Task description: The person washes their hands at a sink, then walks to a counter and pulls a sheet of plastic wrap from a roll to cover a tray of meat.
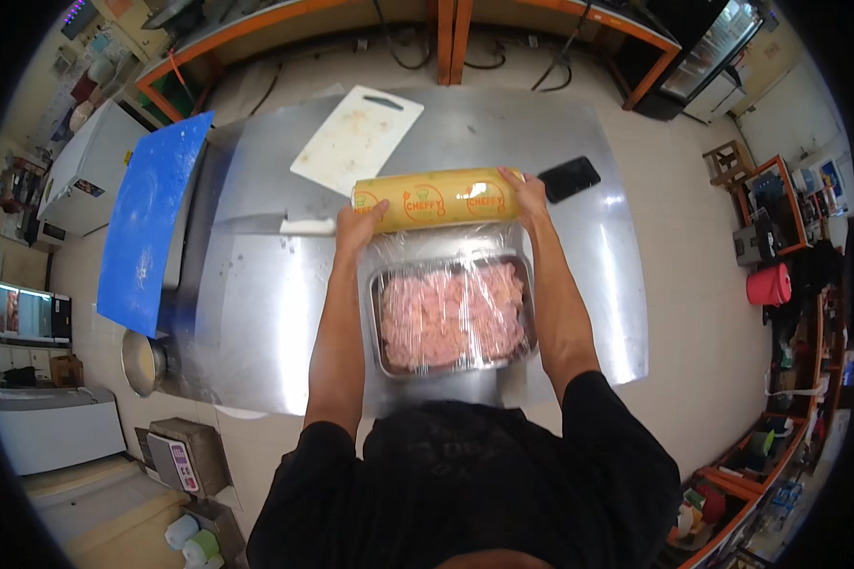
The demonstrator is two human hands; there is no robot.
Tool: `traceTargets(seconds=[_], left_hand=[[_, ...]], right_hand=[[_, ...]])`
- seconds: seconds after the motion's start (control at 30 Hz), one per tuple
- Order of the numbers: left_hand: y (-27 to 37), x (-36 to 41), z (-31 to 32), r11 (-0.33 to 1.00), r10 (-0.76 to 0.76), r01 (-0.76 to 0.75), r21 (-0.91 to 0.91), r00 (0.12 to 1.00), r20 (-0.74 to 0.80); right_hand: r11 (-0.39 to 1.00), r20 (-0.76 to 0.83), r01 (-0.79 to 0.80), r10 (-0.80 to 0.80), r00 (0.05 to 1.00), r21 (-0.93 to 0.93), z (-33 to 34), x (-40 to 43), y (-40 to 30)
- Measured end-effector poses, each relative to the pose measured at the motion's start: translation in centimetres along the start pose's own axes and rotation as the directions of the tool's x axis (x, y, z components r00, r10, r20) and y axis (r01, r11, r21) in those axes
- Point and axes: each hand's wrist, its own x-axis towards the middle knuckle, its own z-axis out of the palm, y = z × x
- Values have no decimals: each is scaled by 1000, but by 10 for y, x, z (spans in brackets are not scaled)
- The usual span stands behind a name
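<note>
A thick roll of yellowish Cheffy cling film [434,201] lies crosswise between my hands, above the steel table. My left hand [360,222] grips its left end, thumb on top, and my right hand [528,192] grips the right end. From the roll, a clear sheet of film [448,242] stretches down over a rectangular metal tray [376,313]. Pale pink raw meat [452,316] fills the tray beneath the wrinkled, shiny film. Beside my left hand, a knife with a white handle [307,227] rests on the table, its blade pointing left.
A white cutting board [358,139] lies beyond the roll, and a black phone [571,178] is right of my right hand. At the left stand a blue board [153,220] and a metal bowl [142,363]. The steel table's [598,284] right edge borders tiled floor.
</note>
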Motion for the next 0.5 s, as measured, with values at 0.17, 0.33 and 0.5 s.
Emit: traceTargets(seconds=[0.17,0.33,0.5], left_hand=[[40,-11,-19,992,116,-119,-30,991,-71],[78,8,-30,919,173,-187,-346,982,-69],[118,29,-39,880,141,-147,-452,989,-47]], right_hand=[[990,257,132,-141,956,50,-4,-16,-68],[992,287,128,-118,951,-18,6,-13,-137],[963,363,237,-177,915,-129,2,-3,-172]])
